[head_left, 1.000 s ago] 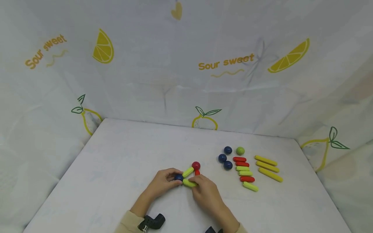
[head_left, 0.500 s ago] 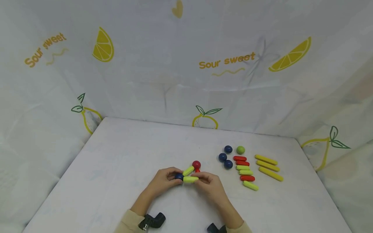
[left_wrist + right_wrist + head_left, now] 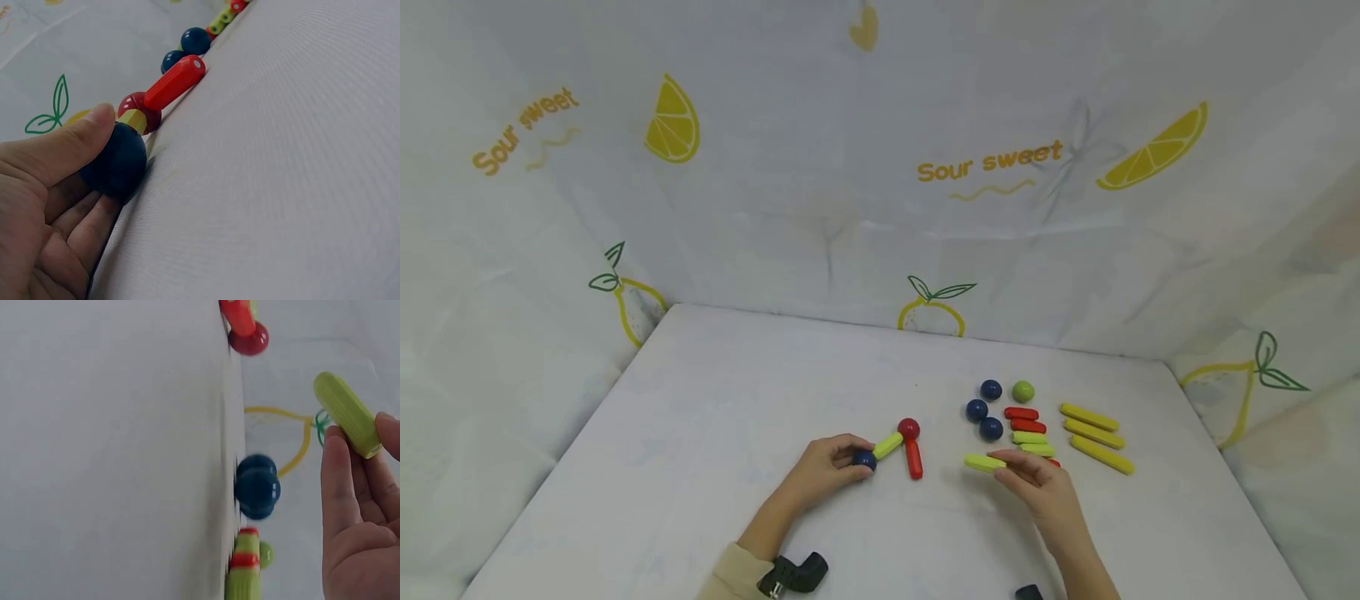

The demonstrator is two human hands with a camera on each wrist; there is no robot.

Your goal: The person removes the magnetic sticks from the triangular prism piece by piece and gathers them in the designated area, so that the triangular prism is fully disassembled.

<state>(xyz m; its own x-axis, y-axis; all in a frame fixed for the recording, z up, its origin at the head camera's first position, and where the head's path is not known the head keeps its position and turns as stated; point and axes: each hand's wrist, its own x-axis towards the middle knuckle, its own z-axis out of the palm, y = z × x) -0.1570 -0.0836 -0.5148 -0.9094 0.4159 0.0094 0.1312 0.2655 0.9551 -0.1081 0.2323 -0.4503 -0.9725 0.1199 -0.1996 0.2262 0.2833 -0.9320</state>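
My left hand [image 3: 827, 471] holds a dark blue ball [image 3: 864, 461] between thumb and fingers at the middle of the table. From that ball a short yellow-green stick [image 3: 889, 445] runs to a red ball [image 3: 908, 429], and a short red stick [image 3: 913, 460] extends from the red one. The left wrist view shows the thumb on top of the blue ball [image 3: 115, 162] and a hole in the red stick's end [image 3: 178, 81]. Off to the right, my right hand [image 3: 1037, 487] pinches a loose yellow-green stick [image 3: 347, 412], raised above the table.
Several loose pieces lie on the right: blue balls [image 3: 991, 429], a green ball [image 3: 1023, 392], and a column of short red and yellow-green sticks [image 3: 1028, 426], partly covered by my right hand. Longer yellow sticks [image 3: 1101, 454] lie beyond them. A printed white curtain [image 3: 805, 208] hangs behind.
My right hand has moved right, carrying its yellow-green stick away from the blue ball. The red stick now shows in full. My left hand has stayed on the blue ball.
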